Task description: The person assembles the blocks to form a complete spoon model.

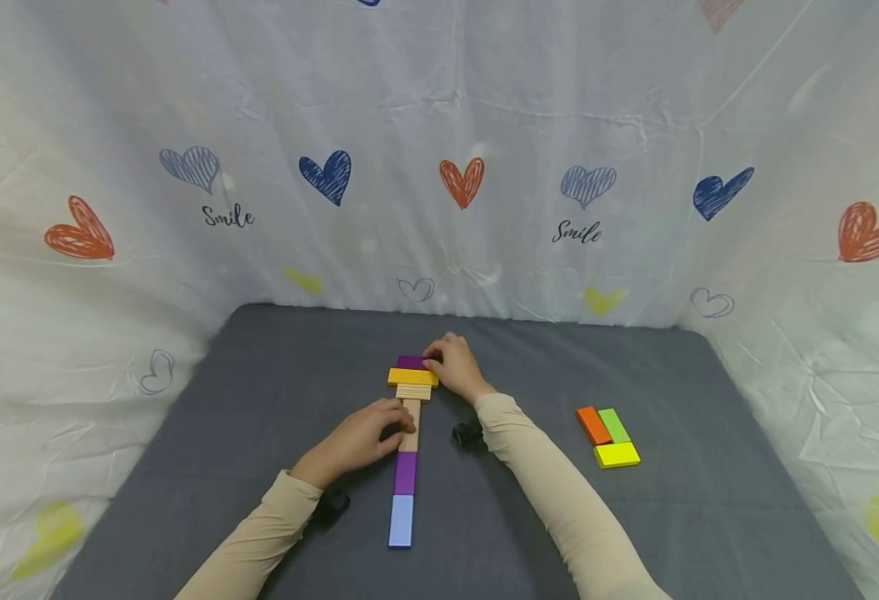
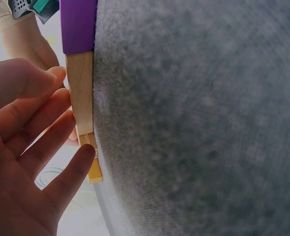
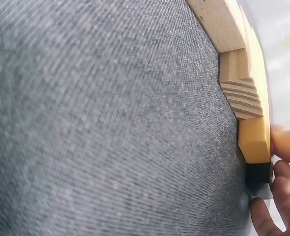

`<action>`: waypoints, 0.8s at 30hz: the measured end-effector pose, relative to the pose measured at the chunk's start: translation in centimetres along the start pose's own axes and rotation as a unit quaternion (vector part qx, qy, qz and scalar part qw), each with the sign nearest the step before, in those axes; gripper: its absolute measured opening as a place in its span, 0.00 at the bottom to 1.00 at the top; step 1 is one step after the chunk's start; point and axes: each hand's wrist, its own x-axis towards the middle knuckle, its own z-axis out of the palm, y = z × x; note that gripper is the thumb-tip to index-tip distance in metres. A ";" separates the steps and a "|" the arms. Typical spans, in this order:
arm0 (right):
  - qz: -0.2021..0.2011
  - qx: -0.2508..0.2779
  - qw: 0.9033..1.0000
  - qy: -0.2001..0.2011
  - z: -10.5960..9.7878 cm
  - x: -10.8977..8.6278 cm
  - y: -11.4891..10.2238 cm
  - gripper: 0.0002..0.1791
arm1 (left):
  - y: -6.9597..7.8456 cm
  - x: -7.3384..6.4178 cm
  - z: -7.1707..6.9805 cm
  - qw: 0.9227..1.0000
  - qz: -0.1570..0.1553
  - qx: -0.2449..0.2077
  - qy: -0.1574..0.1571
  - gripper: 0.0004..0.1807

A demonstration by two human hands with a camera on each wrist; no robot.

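A line of flat blocks runs away from me on the grey cloth. From the near end come a light blue block [image 1: 402,522], a purple block [image 1: 405,473] and a plain wooden block [image 1: 412,427]. Beyond them a crosswise stack of thin wooden pieces [image 1: 413,392], a yellow-orange block [image 1: 412,377] and a far purple block [image 1: 411,362] lie side by side. My right hand [image 1: 456,367] pinches the far purple block at its right end. Beside the plain wooden block is my left hand [image 1: 364,433], fingers loosely bent, holding nothing.
On the right of the cloth-covered table [image 1: 514,533] lie an orange block [image 1: 594,426], a green block [image 1: 615,425] and a yellow block [image 1: 616,455], grouped together. A white curtain [image 1: 409,83] with printed hearts stands behind the table and along its sides.
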 end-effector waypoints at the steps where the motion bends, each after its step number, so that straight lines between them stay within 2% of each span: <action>1: -0.001 0.001 1.000 0.000 0.0 0.0 0.0 0.09 | 0.0 0.0 0.0 1.000 0.000 0.000 0.000 0.06; 16: -0.012 0.008 1.000 -0.005 -0.1 0.3 0.1 0.08 | 0.0 0.1 -0.2 1.000 -0.002 0.001 -0.001 0.06; 24: 0.006 0.076 0.997 0.014 -0.6 0.1 0.5 0.11 | 0.0 0.1 -0.1 1.000 -0.002 0.001 -0.005 0.06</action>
